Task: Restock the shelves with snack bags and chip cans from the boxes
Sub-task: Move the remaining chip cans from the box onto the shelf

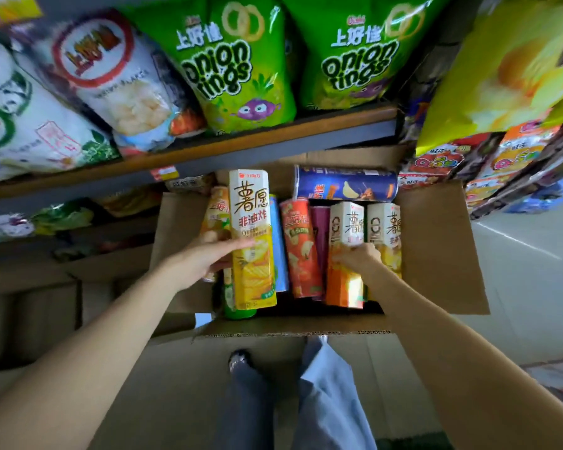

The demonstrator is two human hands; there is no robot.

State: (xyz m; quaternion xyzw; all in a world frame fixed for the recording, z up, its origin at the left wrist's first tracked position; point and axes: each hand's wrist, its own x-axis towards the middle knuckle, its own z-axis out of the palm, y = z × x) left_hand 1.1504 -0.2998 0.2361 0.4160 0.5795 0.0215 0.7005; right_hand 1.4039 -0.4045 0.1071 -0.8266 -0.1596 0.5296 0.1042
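Left hand [208, 258]: wraps the side of a tall yellow chip box [252, 241], fingers across its front, lifting it clear of the other packs.
Right hand [359, 256]: closes on the orange chip box [344, 254], which sits upright in the cardboard box [436, 254] between the purple can [320, 241] and another yellow chip box [385, 237].
Stock: red can [301, 251], blue pack [278, 251] and a dark blue can [345, 188] lying across the far end, all packed close.
Shelf [273, 142]: onion ring bags [238, 69] stand right at its edge above the box.
Risk, grip: the left hand holds its box low and from one side, so it may tip or slide out as it rises.
Risk, neighbours: pulling the orange box may drag or topple the touching packs.
Risk, shelf: a raised box could catch the edge or nudge the bags off.
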